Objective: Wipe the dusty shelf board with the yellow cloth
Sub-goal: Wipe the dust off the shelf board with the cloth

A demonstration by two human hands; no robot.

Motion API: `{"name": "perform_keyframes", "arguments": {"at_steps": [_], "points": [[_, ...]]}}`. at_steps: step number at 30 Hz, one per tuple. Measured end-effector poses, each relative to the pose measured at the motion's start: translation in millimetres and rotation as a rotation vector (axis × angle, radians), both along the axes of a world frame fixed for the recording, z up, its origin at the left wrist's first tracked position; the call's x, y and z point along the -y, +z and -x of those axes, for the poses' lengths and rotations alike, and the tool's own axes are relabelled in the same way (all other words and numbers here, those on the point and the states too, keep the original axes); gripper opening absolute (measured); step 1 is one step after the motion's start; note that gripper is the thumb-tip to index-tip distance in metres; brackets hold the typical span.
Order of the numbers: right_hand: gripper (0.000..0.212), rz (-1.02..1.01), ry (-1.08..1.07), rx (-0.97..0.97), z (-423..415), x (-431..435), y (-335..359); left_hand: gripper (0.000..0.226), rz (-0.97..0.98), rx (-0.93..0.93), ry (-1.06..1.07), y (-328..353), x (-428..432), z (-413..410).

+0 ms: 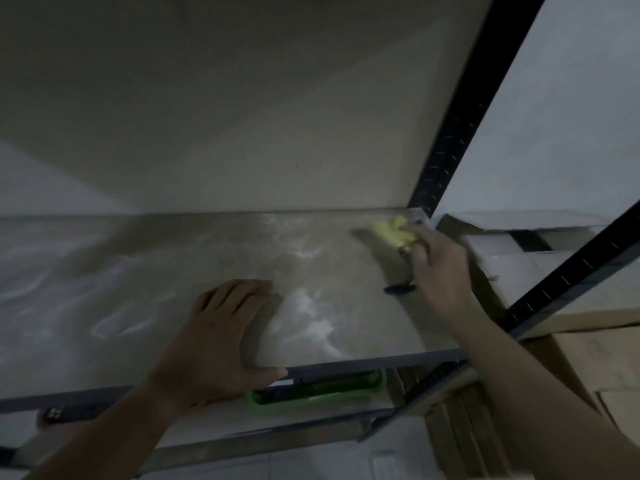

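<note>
Fingers [424, 245] of right hand [440, 271] grip yellow cloth [394, 232] on shelf board [173, 271].

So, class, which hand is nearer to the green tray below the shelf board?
Left. The left hand rests on the shelf board at its front edge, just above the green tray; the right hand grips the yellow cloth near the back corner.

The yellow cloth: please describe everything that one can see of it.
The yellow cloth is pale yellow, soft-looking and bunched into a crumpled wad, somewhat blurred. It rests on the shelf board at its far right corner, close to the black upright. The right hand grips its near side; the rest sticks out beyond the fingers.
</note>
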State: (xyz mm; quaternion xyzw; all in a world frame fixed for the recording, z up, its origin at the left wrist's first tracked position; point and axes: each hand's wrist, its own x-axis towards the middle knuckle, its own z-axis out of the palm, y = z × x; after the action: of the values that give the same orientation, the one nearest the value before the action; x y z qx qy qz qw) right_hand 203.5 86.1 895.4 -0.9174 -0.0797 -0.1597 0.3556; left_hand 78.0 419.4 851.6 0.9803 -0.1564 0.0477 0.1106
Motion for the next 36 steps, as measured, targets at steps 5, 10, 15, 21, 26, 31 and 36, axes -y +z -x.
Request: {"name": "perform_keyframes", "arguments": {"at_steps": [5,10,15,21,26,31,36], "points": [[0.042,0.411,-0.131,-0.225,-33.6,5.7,-20.3,0.114,0.017,0.013,0.005,4.7,1.6,-0.4],[0.044,0.193,0.180,-0.186,-1.2,-67.4,-23.8,0.114,0.016,-0.004,-0.004,5.3,2.0,-1.5],[0.042,-0.129,0.497,-0.187,9.7,-68.8,-17.0,0.112,0.023,-0.003,-0.005,5.4,1.1,-2.1],[0.041,0.408,-0.139,-0.179,-75.5,0.8,-13.5,0.114,0.036,-0.017,0.001,3.0,0.1,-4.0],[0.045,0.343,0.236,-0.071,-43.1,-70.3,-30.4,0.113,0.031,-0.003,0.005,4.2,1.9,-4.0],[0.033,0.063,0.248,-0.087,-43.0,-55.7,-18.0,0.111,0.051,-0.016,0.008,6.9,3.5,-2.0],[0.040,0.527,-0.203,-0.231,-102.3,-9.3,-10.0,0.114,0.047,-0.025,0.017,5.2,3.3,-3.3]]}}
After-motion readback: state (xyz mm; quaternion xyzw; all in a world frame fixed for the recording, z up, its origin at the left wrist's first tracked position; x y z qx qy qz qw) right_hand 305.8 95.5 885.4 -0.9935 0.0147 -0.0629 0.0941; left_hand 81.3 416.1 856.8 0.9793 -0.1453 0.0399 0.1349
